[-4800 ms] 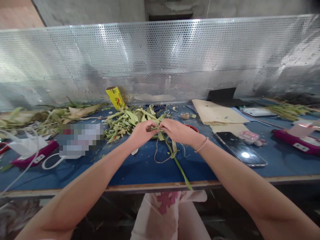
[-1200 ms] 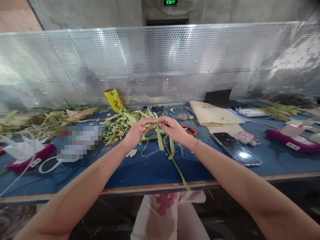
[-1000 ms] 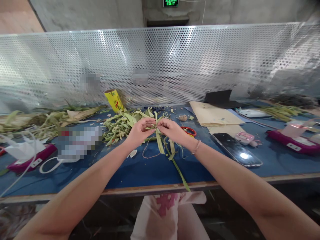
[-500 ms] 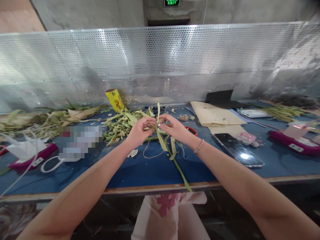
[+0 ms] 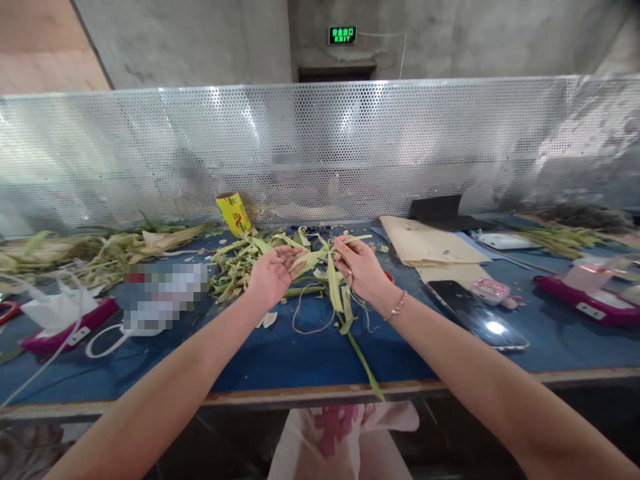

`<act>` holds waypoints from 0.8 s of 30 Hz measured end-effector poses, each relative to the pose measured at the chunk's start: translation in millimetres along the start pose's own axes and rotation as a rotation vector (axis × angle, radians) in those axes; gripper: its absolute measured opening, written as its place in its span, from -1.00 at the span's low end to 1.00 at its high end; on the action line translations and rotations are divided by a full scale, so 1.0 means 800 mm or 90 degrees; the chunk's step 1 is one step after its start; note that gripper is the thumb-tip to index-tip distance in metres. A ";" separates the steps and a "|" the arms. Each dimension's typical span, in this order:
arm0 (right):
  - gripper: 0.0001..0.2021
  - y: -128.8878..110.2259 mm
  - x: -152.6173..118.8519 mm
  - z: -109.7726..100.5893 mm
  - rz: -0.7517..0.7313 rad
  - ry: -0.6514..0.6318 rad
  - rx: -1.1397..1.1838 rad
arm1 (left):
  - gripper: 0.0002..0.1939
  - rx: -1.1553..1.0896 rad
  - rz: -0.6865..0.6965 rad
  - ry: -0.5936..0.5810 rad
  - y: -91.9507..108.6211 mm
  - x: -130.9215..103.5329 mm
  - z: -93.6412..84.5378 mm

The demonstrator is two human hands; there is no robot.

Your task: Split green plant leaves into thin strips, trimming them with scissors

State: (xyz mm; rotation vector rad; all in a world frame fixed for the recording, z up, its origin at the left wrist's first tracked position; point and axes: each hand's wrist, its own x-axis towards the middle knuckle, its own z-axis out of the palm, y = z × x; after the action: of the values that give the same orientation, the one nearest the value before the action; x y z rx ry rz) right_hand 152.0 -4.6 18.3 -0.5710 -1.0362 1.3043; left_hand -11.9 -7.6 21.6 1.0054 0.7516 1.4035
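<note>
My right hand (image 5: pixel 361 272) pinches a bundle of pale green leaf strips (image 5: pixel 333 283) that look like corn husk. Strips spread from the pinch to both sides and downward, and one long green blade (image 5: pixel 367 367) reaches the table's front edge. My left hand (image 5: pixel 276 275) is turned palm up with its fingers apart, close beside the strip pointing left. Whether its fingertips touch that strip is hard to see. A thin string loop (image 5: pixel 295 320) lies below, between the hands. Behind my left hand is a heap of green leaf scraps (image 5: pixel 233 263).
A yellow tube (image 5: pixel 234 215) leans near the perforated metal screen (image 5: pixel 325 147). On the right lie brown paper (image 5: pixel 430 241), a phone (image 5: pixel 475 313) and a pink case (image 5: pixel 491 291). Purple-based boxes (image 5: pixel 590 300) stand at both sides. Red handles show partly behind my right hand.
My hands were together at the knot of strips; the left has drawn away leftward and its fingers have spread. The upright strip now points right. The view has tilted up slightly.
</note>
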 end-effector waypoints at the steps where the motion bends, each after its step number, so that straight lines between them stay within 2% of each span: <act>1: -0.74 -0.001 0.000 0.001 -0.005 0.006 0.019 | -0.82 0.067 -0.003 0.029 -0.006 0.002 -0.002; 2: -0.73 -0.002 -0.001 0.002 -0.012 0.010 0.034 | -0.82 0.172 -0.003 0.034 -0.012 0.003 -0.003; 3: -0.73 -0.002 -0.001 0.002 -0.018 0.013 0.046 | -0.82 0.301 0.018 0.003 -0.018 0.003 -0.003; 4: -0.72 -0.003 -0.001 0.002 -0.025 0.015 0.055 | -0.83 0.438 0.055 -0.053 -0.024 0.001 -0.002; 6: -0.72 -0.002 -0.001 0.001 -0.032 0.013 0.060 | -0.84 0.616 0.200 -0.197 -0.032 -0.008 0.003; 8: -0.72 -0.001 0.000 -0.001 -0.037 0.005 0.046 | -0.81 0.678 0.302 -0.327 -0.035 -0.019 0.010; 9: -0.72 0.000 0.000 -0.002 -0.036 -0.001 0.034 | -0.77 0.691 0.322 -0.362 -0.036 -0.024 0.014; 10: -0.72 0.001 0.000 -0.003 -0.035 -0.005 0.022 | -0.73 0.690 0.329 -0.363 -0.036 -0.029 0.016; 13: -0.73 0.004 0.000 -0.004 -0.033 -0.006 -0.006 | -0.80 0.657 0.314 -0.246 -0.033 -0.035 0.019; 17: -0.75 0.008 -0.002 -0.002 -0.056 -0.010 -0.057 | -0.90 0.576 0.374 -0.106 -0.029 -0.033 0.013; 20: -0.77 0.011 -0.005 0.001 -0.068 -0.040 -0.091 | -0.86 0.471 0.383 -0.043 -0.026 -0.029 0.011; 24: -0.80 0.015 -0.008 0.001 -0.081 -0.072 -0.126 | -0.74 0.351 0.350 0.001 -0.020 -0.026 0.012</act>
State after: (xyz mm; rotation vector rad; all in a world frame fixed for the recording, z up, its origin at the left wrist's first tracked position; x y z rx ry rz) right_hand 145.7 -8.1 7.2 -0.5757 -1.2850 1.1401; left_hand 2.0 -27.7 8.3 1.7383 0.9320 1.6970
